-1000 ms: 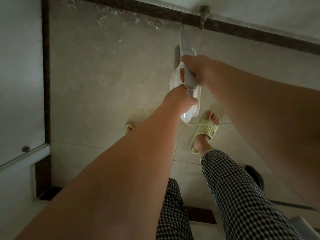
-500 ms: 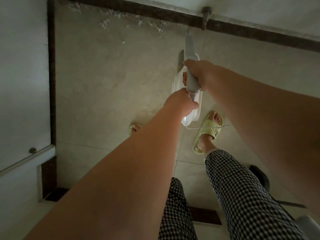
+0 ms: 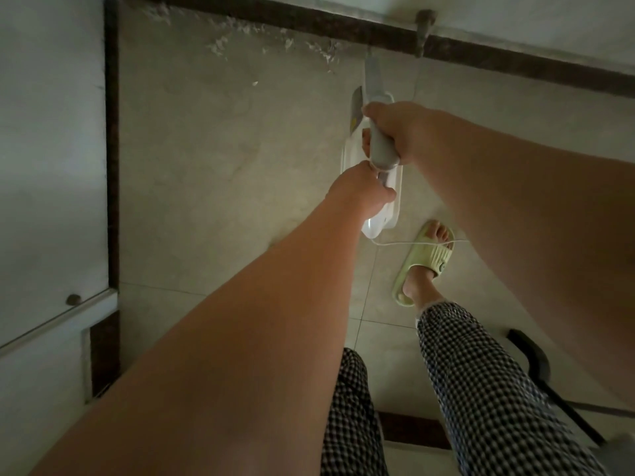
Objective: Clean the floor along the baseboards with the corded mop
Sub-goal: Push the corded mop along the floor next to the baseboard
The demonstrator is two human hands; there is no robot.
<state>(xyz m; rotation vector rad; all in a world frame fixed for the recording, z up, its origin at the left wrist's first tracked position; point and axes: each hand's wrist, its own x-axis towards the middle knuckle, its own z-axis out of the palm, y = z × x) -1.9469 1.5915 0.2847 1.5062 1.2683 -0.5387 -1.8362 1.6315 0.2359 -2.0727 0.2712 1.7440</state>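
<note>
I look straight down at the corded mop. Its white body (image 3: 385, 218) stands below my hands, and the grey handle (image 3: 382, 146) runs up toward me. My right hand (image 3: 398, 132) grips the top of the handle. My left hand (image 3: 360, 192) grips the shaft just below it. A thin white cord (image 3: 412, 242) runs from the mop's base across my right foot. The mop head on the floor is hidden behind the body. The dark baseboard (image 3: 515, 65) runs along the far wall, with dust and debris (image 3: 275, 39) on the tiles beside it.
A second dark baseboard (image 3: 111, 149) lines the left wall, ending at a white door frame (image 3: 51, 324). A door stopper (image 3: 424, 25) sticks out of the far baseboard. My right foot wears a green slipper (image 3: 426, 262). A dark object (image 3: 536, 359) lies at lower right.
The view has shifted left and slightly back, so mop and hands sit lower and further right in frame. Both grips are unchanged.
</note>
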